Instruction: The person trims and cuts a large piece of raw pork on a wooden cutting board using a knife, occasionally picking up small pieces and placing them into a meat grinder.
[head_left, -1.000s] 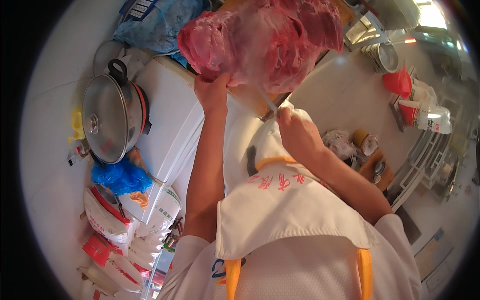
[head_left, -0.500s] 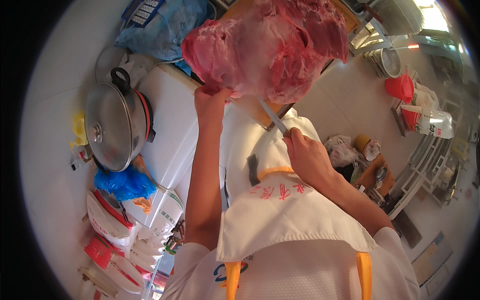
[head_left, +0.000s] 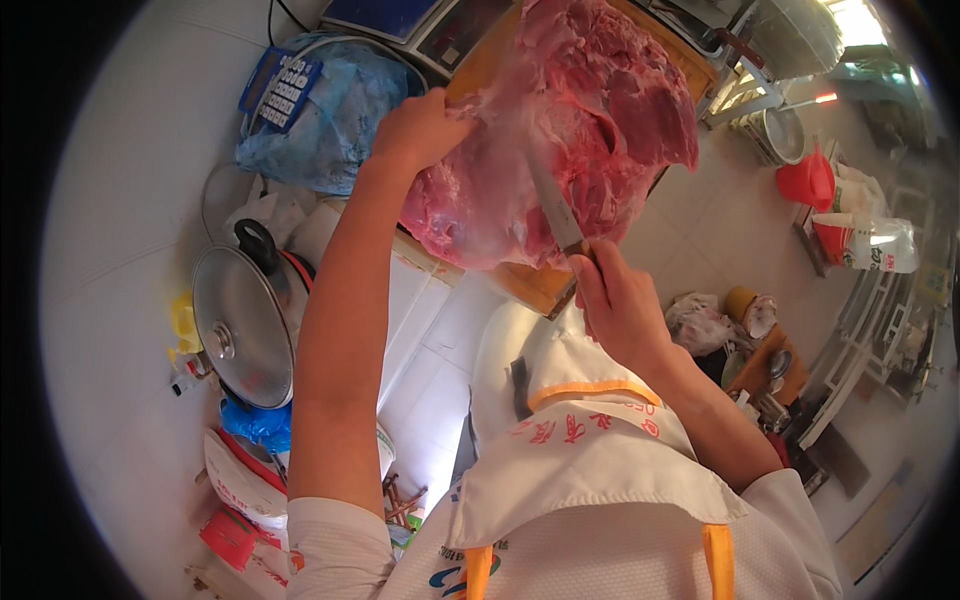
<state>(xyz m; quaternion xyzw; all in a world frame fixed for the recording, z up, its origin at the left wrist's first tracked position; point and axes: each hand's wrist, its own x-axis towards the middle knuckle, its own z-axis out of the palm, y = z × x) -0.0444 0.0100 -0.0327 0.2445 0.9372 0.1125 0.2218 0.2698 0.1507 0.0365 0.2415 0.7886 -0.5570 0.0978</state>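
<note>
Closer now, meat [head_left: 560,150] overhangs wooden block [head_left: 535,285] above tiled floor [head_left: 700,230].

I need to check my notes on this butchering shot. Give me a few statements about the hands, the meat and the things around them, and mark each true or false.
1. The right hand grips a knife whose blade lies against the slab of raw meat. True.
2. The left hand hangs free of the meat. False: it grips the meat's left edge.
3. A pot with a metal lid sits to the person's left. True.
4. The person wears a black apron. False: the apron is white with orange trim.
</note>
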